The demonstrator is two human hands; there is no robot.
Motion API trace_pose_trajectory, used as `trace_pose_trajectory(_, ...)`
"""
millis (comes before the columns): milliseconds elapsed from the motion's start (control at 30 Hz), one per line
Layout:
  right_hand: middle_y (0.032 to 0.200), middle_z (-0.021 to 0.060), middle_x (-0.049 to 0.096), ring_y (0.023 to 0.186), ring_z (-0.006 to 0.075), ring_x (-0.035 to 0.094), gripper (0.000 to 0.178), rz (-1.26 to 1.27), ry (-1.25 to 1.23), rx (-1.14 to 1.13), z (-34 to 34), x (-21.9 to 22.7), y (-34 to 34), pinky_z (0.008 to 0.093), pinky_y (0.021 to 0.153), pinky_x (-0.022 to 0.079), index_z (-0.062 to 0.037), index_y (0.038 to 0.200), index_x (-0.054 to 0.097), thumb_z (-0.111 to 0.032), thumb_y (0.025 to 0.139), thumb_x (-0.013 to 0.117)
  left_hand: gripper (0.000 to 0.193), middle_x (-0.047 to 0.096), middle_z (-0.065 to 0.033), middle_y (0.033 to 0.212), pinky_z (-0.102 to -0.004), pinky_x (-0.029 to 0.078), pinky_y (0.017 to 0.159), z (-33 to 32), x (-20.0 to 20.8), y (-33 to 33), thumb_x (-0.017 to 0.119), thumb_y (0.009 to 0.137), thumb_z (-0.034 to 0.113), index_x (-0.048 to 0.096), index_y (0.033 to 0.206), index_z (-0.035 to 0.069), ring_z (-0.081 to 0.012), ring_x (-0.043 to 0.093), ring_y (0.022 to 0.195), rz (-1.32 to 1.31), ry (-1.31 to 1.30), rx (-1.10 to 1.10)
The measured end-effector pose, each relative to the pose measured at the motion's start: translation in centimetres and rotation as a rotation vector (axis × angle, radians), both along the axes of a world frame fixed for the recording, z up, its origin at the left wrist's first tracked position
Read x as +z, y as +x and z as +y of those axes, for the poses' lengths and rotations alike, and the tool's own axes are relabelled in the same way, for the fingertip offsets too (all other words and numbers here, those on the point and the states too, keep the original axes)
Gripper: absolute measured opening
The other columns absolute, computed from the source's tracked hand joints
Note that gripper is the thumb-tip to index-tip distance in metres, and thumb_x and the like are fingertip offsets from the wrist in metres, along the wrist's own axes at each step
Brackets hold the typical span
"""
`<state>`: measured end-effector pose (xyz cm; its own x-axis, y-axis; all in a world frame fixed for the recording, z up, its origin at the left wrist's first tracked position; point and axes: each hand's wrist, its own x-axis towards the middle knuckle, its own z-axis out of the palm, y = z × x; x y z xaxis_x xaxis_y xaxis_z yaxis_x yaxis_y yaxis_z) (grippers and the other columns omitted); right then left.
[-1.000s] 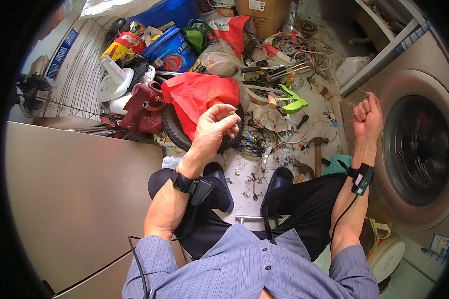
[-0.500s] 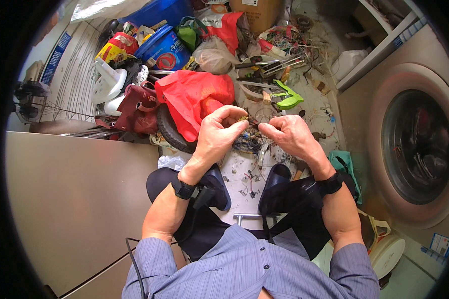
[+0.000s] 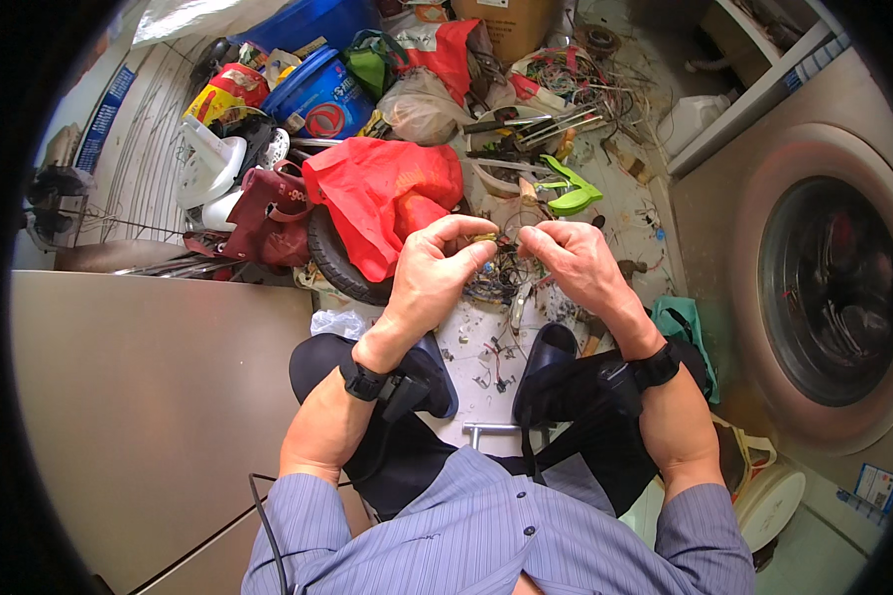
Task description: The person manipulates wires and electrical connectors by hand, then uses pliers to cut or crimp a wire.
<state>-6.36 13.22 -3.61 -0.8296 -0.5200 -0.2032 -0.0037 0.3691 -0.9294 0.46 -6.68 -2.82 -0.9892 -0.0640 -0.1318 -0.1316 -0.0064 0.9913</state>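
My left hand (image 3: 430, 270) is pinched closed on a small yellowish piece (image 3: 482, 237) that shows between thumb and forefinger; it is too small to name. Just to its right, my right hand (image 3: 579, 266) is closed with thumb and forefinger pressed together. What those fingers grip, if anything, I cannot make out. A small gap separates the two sets of fingertips. Beneath them on the floor lies a tangle of thin wires (image 3: 488, 289). Small wired parts (image 3: 498, 382) are scattered closer to me, between my dark slippers (image 3: 554, 349).
A red bag (image 3: 382, 193) lies over a black tyre (image 3: 339, 260) at left. Beyond are a blue bucket (image 3: 329, 99), a green-handled tool (image 3: 572, 188) and a wire heap (image 3: 571, 74). A front-loading washing machine (image 3: 739, 233) stands right; a flat beige panel (image 3: 149, 397) bounds the left.
Both hands have shifted only slightly. The right thumb and forefinger have drawn together and risen a little, and the left fingers have closed more around the yellowish piece.
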Motion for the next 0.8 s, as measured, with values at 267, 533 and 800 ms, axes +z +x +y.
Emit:
trace_pose_trajectory(267, 0.066, -0.0036, 0.053, 0.062, 0.0053, 0.047, 0.024, 0.072, -0.215, -0.306, 4.4, 3.5, -0.8, 0.0252, 0.055, 0.039, 0.0008, 0.091, 0.068, -0.021, 0.096, 0.059, 0.017, 0.061, 0.0030, 0.078, -0.0199, 0.041, 0.059, 1.0, -1.8, -1.8, 0.067, 0.093, 0.009, 0.065, 0.107, 0.001, -0.0044, 0.052, 0.065, -0.001, 0.112, -0.094)
trace_pose_trajectory(533, 0.064, -0.0080, 0.046, 0.055, 0.0002, 0.035, 0.019, 0.413, -0.162, -0.543, 16.6, 14.9, 6.3, 0.0200, 0.049, 0.024, -0.0036, 0.090, 0.068, -0.018, 0.098, 0.059, 0.019, 0.066, 0.0013, 0.092, -0.0207, 0.045, 0.070, 2.7, -2.8, -2.5, 0.065, 0.094, 0.011, 0.066, 0.109, 0.000, -0.0052, 0.056, 0.079, 0.099, -0.048, -0.225)
trace_pose_trajectory(800, 0.070, -0.0064, 0.052, 0.064, 0.0026, 0.044, 0.017, 0.370, 0.241, -0.784, 27.4, 17.3, 20.4, 0.0212, 0.056, 0.034, -0.0031, 0.089, 0.067, -0.019, 0.094, 0.062, 0.019, 0.064, 0.0025, 0.092, -0.0195, 0.043, 0.070, 5.3, -4.7, -2.3, 0.065, 0.093, 0.010, 0.066, 0.109, 0.000, -0.0046, 0.053, 0.079, 0.104, -0.146, -0.357)
